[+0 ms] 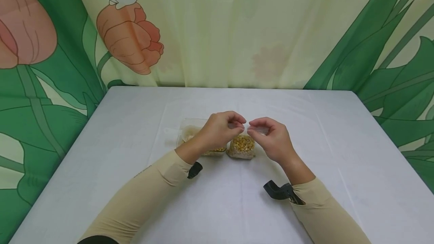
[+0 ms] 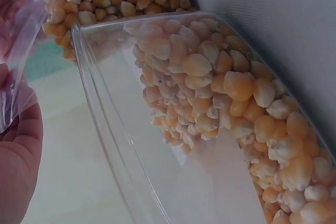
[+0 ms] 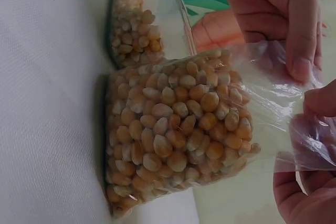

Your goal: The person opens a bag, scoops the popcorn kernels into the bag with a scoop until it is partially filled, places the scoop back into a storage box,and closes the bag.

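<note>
A clear plastic bag of corn kernels (image 1: pixel 242 144) stands upright on the table, its lower part packed full. Both hands pinch the loose top of the bag, one on each side. In the head view, the left hand (image 1: pixel 222 128) comes in over the container, while the right hand (image 1: pixel 273 139) is just right of the bag's top. The right wrist view shows the kernel-filled bag (image 3: pixel 173 124) and the stretched clear plastic between the fingers (image 3: pixel 301 51). Beside the bag is a clear container (image 2: pixel 105 145) with corn kernels inside, partly hidden by the left forearm in the head view.
A white cloth covers the table (image 1: pixel 217 206). Behind it hangs a printed curtain (image 1: pixel 217 29) with flowers and leaves. In the container, a pale heap (image 1: pixel 190 132) shows at the left end. Black wrist mounts (image 1: pixel 278 190) jut out near the sleeves.
</note>
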The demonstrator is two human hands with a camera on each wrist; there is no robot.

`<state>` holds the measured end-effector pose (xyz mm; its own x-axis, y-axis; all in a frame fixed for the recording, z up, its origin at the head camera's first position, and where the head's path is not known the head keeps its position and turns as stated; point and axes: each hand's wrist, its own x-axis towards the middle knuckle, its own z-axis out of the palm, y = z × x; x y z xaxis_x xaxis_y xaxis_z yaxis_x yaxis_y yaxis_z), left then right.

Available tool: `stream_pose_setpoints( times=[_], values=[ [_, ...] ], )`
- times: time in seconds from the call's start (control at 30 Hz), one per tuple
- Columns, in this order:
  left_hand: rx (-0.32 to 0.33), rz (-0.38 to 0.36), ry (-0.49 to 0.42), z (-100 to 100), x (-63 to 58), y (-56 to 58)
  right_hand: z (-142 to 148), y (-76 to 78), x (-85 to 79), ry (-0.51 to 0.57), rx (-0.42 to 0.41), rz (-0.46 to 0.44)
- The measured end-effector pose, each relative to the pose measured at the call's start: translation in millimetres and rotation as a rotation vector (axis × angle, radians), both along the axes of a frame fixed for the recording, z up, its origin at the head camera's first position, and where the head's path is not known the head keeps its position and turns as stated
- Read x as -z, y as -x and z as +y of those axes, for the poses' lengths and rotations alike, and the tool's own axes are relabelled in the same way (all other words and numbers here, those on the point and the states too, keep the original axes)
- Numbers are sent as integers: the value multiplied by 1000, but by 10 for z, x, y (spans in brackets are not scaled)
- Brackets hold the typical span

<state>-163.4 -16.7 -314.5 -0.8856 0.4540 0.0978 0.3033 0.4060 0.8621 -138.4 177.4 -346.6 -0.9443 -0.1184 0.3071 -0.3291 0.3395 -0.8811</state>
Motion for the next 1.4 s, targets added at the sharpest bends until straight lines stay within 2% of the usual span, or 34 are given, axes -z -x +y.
stream_pose_setpoints(
  times=[0.13,0.3,0.6,1.03,1.4],
  values=[
    [9,-2,0,22,-4,-4,-16,0,-7,-6,3,13],
    [17,41,16,51,-1,2,-20,4,-24,-25,17,16],
    [-58,30,23,79,-3,-30,32,5,-59,-50,9,-16],
    [-53,59,10,-70,28,-34,165,-29,-82,-68,9,-1],
    [-83,110,67,-175,30,-59,273,-65,-59,-68,43,-2]
  ],
)
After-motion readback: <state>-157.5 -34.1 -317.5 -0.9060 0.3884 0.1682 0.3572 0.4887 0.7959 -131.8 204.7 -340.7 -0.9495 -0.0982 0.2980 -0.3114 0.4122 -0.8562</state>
